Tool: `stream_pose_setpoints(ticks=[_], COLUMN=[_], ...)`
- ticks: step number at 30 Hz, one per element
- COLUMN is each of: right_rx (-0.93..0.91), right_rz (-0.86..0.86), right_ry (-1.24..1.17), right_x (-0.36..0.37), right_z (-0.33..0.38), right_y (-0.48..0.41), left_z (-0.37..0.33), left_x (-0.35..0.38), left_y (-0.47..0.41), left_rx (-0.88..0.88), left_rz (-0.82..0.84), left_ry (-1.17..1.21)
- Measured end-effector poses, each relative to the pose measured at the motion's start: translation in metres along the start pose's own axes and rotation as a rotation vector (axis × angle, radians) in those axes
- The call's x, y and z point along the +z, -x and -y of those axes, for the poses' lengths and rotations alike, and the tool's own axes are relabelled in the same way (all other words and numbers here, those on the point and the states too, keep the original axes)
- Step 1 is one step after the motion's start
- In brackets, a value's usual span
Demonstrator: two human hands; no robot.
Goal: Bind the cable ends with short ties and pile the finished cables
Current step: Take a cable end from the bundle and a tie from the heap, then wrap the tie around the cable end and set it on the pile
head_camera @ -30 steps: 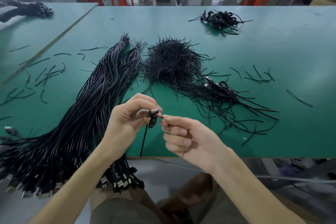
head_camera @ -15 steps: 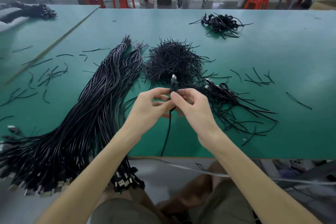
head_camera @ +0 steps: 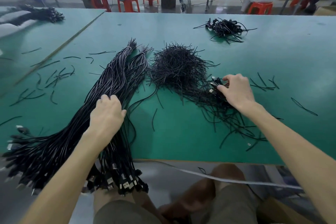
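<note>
Black tied cable [head_camera: 215,85] now pinched by right hand [head_camera: 236,91] alone; left hand [head_camera: 107,114] grips bundle [head_camera: 116,78].

The fat bundle of long black cables [head_camera: 116,85] lies under the left hand [head_camera: 107,114], whose fingers dig into it. It fans toward the near edge, where USB plugs hang off, and it's tied near the far tip. The spiky heap of short black ties [head_camera: 178,67] sits between the hands, a bit further out. The right hand [head_camera: 236,91] pinches a coiled finished cable [head_camera: 215,85], which lies on loose ties. Another tangle of cables [head_camera: 225,28] lies well beyond that hand.
</note>
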State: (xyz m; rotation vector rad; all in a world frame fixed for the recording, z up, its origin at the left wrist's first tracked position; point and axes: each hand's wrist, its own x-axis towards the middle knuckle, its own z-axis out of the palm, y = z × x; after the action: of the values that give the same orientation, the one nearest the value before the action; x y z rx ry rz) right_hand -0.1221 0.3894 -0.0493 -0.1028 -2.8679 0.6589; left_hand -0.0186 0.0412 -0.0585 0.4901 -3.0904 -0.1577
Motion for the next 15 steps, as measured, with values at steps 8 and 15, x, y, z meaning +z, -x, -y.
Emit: stream_pose_setpoints(ticks=[8,15], right_rx=[-0.288,-0.580], right_rz=[-0.227,-0.029], right_ry=[0.186,-0.066], right_x=[0.024,0.032], right_z=[0.011,0.069], right_y=[0.045,0.100], left_z=[-0.010,-0.046], left_x=[-0.004,-0.022], left_y=[0.005,0.021], left_rx=[0.092,0.221], left_rz=[-0.075,-0.090], left_ry=[0.080,0.065])
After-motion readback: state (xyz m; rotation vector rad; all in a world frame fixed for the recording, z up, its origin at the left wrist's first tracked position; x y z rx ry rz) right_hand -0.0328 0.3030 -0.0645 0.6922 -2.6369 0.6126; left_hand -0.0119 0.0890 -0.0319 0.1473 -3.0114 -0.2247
